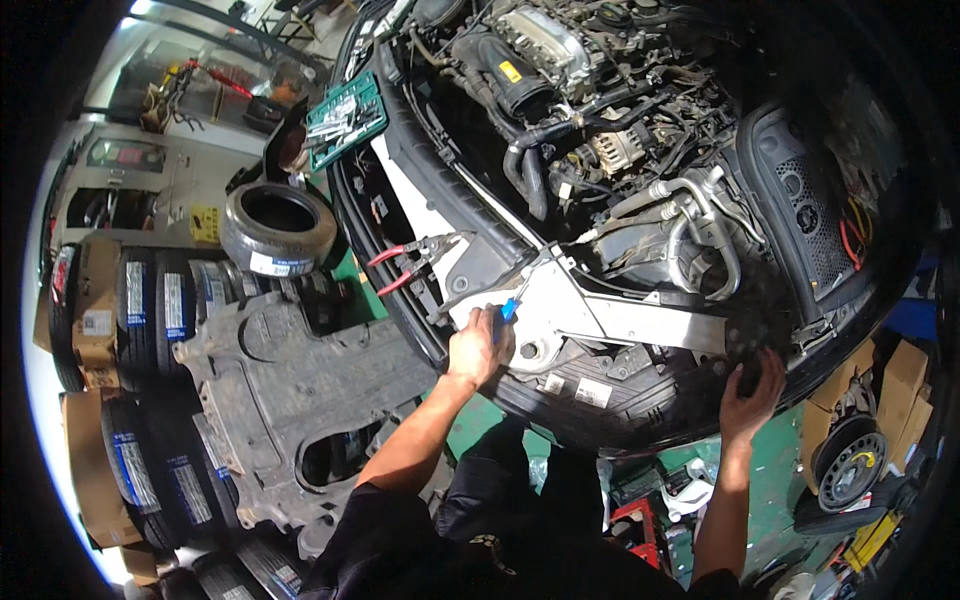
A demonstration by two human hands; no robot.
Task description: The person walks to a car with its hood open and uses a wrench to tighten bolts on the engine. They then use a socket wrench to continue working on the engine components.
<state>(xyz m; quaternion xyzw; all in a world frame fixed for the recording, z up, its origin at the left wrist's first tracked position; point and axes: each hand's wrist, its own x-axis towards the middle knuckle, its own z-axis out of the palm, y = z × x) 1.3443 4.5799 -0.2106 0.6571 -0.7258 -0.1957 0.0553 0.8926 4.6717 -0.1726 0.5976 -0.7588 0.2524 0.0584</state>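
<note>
At the front of an open engine bay, head view: the left hand (pixel 478 345) is closed around a blue-handled tool (pixel 509 309), apparently a screwdriver, its tip hidden against the silver crossmember (pixel 600 318) near the junction of its arms. The right hand (pixel 752 392) rests with fingers curled against the dark lower edge of the front end, at the right end of the crossmember; whether it clasps anything cannot be told.

Step in hand, as judged: work on a fastener or clip at the crossmember junction, with the right hand steadying the front end. The tool tip needs to stay seated square in whatever it engages, and the left wrist needs room to turn or lever without slipping onto the painted metal.

Condition of the crossmember: bare silver metal, branched, with a round hole just below the left hand and white labels on the black panel beneath. It spans the lower front of the bay, below the hoses (pixel 690 215) and engine (pixel 560 60).

Other items: red-handled pliers (pixel 410 262) lie on the left edge of the bay, just above the left hand. A green socket tray (pixel 347 118) sits further up the same edge. A grey undertray (pixel 285 390) lies on the floor at left, beside a loose tyre (pixel 278 228) and stacked tyres (pixel 150 300).
</note>
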